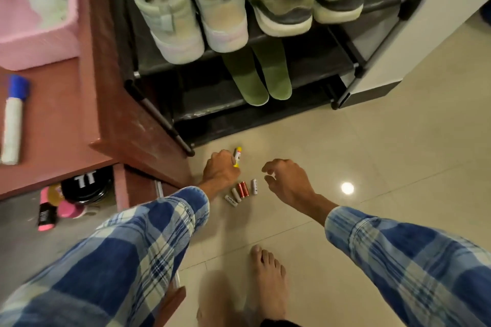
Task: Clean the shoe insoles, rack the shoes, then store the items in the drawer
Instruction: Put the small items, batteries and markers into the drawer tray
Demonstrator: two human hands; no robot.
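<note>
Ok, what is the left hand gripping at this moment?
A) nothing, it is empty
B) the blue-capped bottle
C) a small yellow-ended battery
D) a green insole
C: the left hand has its fingers curled round a small yellow-ended battery low over the tiled floor, near the loose batteries lying there.

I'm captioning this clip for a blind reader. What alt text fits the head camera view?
A person's left hand grips a small yellow-tipped item near the tiled floor while the right hand hangs open beside a few loose batteries. Behind them a black shoe rack holds two pairs of shoes and two green insoles.
</note>
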